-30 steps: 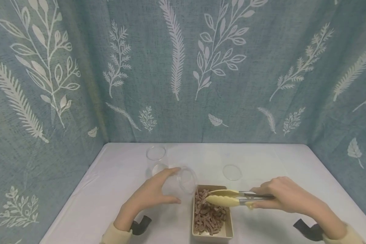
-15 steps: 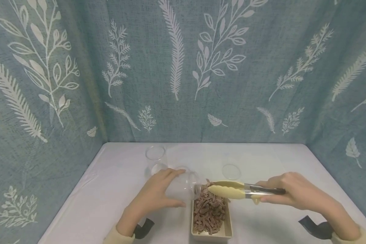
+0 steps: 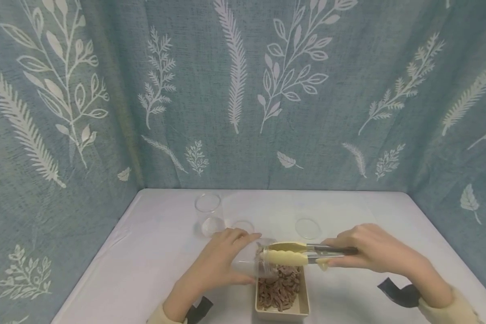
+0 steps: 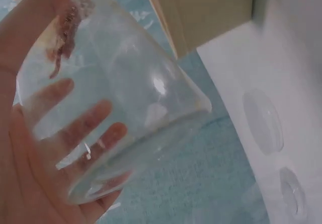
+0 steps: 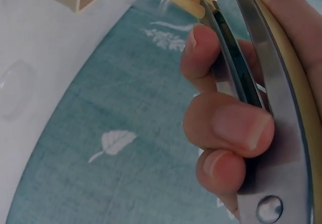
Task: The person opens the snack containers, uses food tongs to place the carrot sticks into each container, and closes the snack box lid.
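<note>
My left hand point(image 3: 222, 256) holds a clear jar point(image 3: 245, 262) tipped on its side, its mouth facing right over the far part of a beige rectangular box point(image 3: 304, 301). Brown shredded strips that look like meat point(image 3: 279, 290) fill much of that box. With my right hand point(image 3: 364, 247) I grip metal tongs point(image 3: 316, 252) with yellow scalloped tips. Those tips are at the jar's mouth, pinching a few strips. In the left wrist view the strips point(image 4: 68, 30) show through the wall near the mouth of the jar point(image 4: 151, 83), and the rest of it looks bare.
A second clear jar point(image 3: 208, 213) stands upright at the back left. Two clear round lids lie on the white table, one lid point(image 3: 243, 226) behind the left hand and another lid point(image 3: 308, 228) behind the box. A leaf-patterned curtain point(image 3: 267, 112) closes off the back and sides.
The jar has turned from facing forward-right to lying sideways, mouth right, and moved toward the box with my left hand. The tongs lifted strips from the box, then moved left to the jar's mouth.
</note>
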Tool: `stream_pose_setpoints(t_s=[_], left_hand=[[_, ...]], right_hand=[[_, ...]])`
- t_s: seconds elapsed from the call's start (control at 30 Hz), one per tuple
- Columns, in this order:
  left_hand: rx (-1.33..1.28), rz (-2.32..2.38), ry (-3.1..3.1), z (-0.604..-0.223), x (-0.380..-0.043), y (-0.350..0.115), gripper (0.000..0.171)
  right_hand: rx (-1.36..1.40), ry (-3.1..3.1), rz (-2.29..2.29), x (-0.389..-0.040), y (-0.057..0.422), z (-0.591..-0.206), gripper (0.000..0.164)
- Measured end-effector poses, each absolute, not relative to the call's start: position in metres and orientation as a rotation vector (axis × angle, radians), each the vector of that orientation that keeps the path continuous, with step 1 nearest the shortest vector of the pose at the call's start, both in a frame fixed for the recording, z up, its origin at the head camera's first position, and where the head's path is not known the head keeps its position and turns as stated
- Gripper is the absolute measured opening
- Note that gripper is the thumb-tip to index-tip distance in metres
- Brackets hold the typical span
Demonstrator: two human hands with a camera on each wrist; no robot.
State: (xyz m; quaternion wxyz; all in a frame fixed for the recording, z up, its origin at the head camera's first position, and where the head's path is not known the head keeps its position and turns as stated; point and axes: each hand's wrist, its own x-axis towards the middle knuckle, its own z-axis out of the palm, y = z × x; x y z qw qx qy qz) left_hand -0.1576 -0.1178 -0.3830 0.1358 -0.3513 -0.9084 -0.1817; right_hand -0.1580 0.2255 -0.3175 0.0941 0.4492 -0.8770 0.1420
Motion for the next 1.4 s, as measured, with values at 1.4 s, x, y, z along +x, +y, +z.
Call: stream_pose_setpoints(t_s=[1.4], left_hand=[[-0.676, -1.114, -2.782, -0.383, -0.165, -0.132, 0.094]], right_hand=[[1.137, -2.707, 0.394, -0.144, 0.251, -0.314, 0.043]])
